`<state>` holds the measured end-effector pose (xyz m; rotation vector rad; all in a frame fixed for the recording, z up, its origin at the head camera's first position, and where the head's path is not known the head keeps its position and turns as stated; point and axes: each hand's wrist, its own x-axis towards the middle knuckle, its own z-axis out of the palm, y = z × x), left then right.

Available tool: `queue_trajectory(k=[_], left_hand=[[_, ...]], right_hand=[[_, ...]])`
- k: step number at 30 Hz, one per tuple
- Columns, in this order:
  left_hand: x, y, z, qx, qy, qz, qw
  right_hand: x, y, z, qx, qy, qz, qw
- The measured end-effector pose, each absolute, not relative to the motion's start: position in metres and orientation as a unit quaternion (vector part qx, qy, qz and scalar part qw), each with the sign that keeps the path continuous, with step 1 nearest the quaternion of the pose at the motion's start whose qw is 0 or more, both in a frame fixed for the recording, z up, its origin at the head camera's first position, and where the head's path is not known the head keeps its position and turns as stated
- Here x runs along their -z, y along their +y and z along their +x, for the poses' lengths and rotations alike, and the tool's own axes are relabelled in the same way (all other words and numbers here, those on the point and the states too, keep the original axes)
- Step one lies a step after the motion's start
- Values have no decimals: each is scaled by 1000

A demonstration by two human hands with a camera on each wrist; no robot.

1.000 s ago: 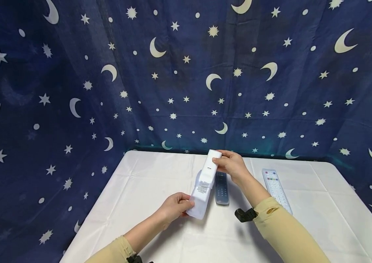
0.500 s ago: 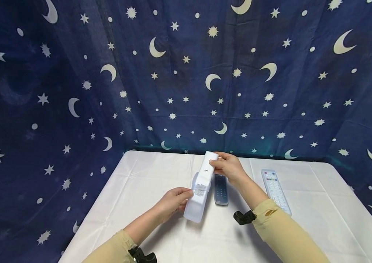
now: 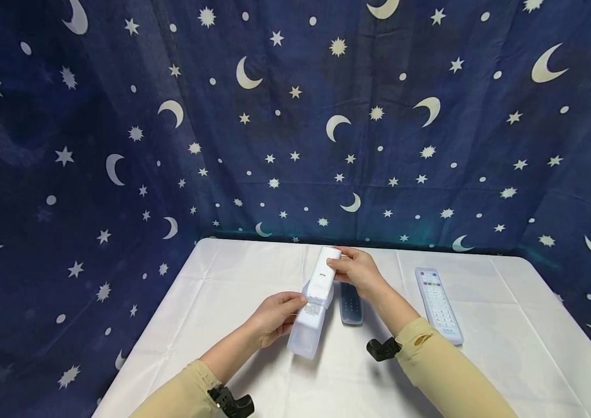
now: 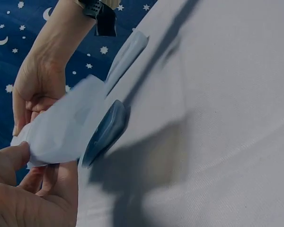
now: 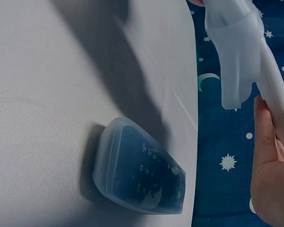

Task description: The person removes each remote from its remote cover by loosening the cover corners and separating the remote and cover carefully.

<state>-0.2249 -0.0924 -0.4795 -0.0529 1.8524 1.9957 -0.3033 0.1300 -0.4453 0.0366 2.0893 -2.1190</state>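
A white remote control point(image 3: 324, 277) is held face down above the table, its lower part inside a translucent silicone cover point(image 3: 304, 337). My left hand point(image 3: 273, 318) pinches the cover near its opening, thumb on top, and the left wrist view shows that thumb at the edge of the cover point(image 4: 68, 125). Around the remote's bare upper end, my right hand point(image 3: 360, 273) grips with thumb and fingers. In the right wrist view, a flap of the cover point(image 5: 236, 61) hangs away from the remote point(image 5: 273, 78).
A dark remote in a clear cover point(image 3: 351, 309) lies on the white-clothed table point(image 3: 233, 278), just right of the held one. Farther right is a light remote point(image 3: 439, 307) with colored buttons. A starry blue curtain point(image 3: 295, 145) stands behind the table's far edge.
My left hand has moved its pinch from the cover's lower end up toward the opening. Both hands, with the remote and cover, have shifted slightly left and nearer.
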Motion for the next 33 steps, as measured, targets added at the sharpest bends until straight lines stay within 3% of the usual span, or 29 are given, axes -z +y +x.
queue_trajectory(k=[6,18,33], left_hand=[[477,-89,-223,-685,704,-27,184],[479,-82,-217,-678,691,6,250],[478,-84,-212,-679,689,1,255]], right_hand=[[448,129,-303,713,697,5,75],[439,127,-302,706,704,-9,76],[437,130,-306,693,717,2,76]])
